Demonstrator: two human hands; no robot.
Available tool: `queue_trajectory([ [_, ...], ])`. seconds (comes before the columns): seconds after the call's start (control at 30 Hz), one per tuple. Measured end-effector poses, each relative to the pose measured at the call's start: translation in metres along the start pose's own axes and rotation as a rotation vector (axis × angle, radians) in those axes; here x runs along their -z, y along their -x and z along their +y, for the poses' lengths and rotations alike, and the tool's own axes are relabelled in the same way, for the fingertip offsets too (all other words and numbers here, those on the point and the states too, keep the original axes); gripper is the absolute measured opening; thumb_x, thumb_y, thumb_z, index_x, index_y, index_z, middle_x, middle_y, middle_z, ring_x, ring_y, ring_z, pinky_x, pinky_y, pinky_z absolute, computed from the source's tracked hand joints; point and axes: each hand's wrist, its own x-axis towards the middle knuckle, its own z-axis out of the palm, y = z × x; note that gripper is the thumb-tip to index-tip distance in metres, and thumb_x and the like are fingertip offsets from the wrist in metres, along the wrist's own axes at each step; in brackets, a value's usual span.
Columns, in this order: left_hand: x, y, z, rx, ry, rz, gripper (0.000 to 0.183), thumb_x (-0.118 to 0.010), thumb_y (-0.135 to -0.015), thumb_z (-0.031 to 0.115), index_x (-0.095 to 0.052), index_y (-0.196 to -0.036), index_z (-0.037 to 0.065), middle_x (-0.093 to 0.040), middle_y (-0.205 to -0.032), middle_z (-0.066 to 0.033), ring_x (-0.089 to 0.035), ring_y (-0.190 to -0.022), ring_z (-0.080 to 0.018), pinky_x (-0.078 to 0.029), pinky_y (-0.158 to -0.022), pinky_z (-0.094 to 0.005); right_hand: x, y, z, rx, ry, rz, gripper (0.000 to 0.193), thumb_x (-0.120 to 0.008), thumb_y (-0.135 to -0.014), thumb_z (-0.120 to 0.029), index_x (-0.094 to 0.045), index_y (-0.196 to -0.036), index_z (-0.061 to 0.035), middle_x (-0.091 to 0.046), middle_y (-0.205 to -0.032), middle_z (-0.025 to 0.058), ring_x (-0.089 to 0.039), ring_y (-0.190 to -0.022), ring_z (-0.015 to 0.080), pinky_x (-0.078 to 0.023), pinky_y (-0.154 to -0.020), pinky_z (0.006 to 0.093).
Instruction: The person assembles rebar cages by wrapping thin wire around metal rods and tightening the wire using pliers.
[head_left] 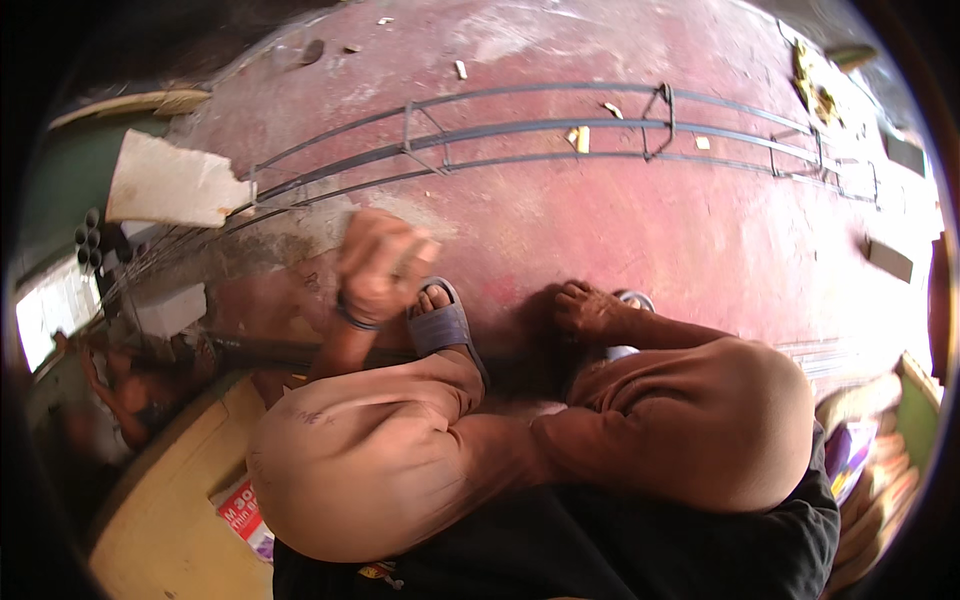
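Observation:
My left hand (385, 262) is raised above the floor beside my left foot, a dark band round its wrist. Its fingers are curled in, slightly blurred; whatever they may hold is hidden. Low beside my right foot, my right hand (590, 308) has bent fingers pointing down and left. Its fingertips are lost in dark shadow. Beyond both hands, apart from them, a long cage of thin steel rods (540, 128) with several cross ties lies across the red floor. My left foot wears a grey-blue slide sandal (440, 326).
A broken pale slab (170, 180) lies at the cage's left end. Another person (135, 395) is at the far left. Small pale scraps (583, 139) dot the floor around the cage. A block (888, 258) stands at right; a purple packet (850, 455) lies near right.

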Motion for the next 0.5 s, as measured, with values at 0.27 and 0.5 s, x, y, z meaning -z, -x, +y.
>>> queue_trajectory([
  [0.27, -0.056, 0.03, 0.039, 0.704, 0.576, -1.006, 0.018, -0.07, -0.084, 0.012, -0.067, -0.101, 0.005, -0.067, -0.093, -0.0087, -0.066, -0.093, -0.021, -0.053, -0.081, -0.0325, 0.107, -0.064, -0.061, 0.283, -0.176, 0.018, 0.047, -0.079, -0.073, -0.012, -0.059, -0.116, -0.0061, -0.055, -0.119, 0.0158, -0.052, -0.112, 0.034, -0.045, -0.095, 0.0425],
  [0.5, -0.026, -0.065, 0.033, 0.598, 0.85, -0.823, 0.023, -0.058, -0.097, 0.022, -0.065, -0.114, 0.009, -0.066, -0.107, -0.004, -0.063, -0.089, -0.0135, -0.05, -0.078, -0.0286, 0.147, -0.061, -0.073, 0.149, -0.518, 0.53, 0.084, -0.085, -0.07, -0.012, -0.038, -0.139, -0.0023, -0.049, -0.13, 0.0178, -0.046, -0.124, 0.0285, -0.039, -0.103, 0.042],
])
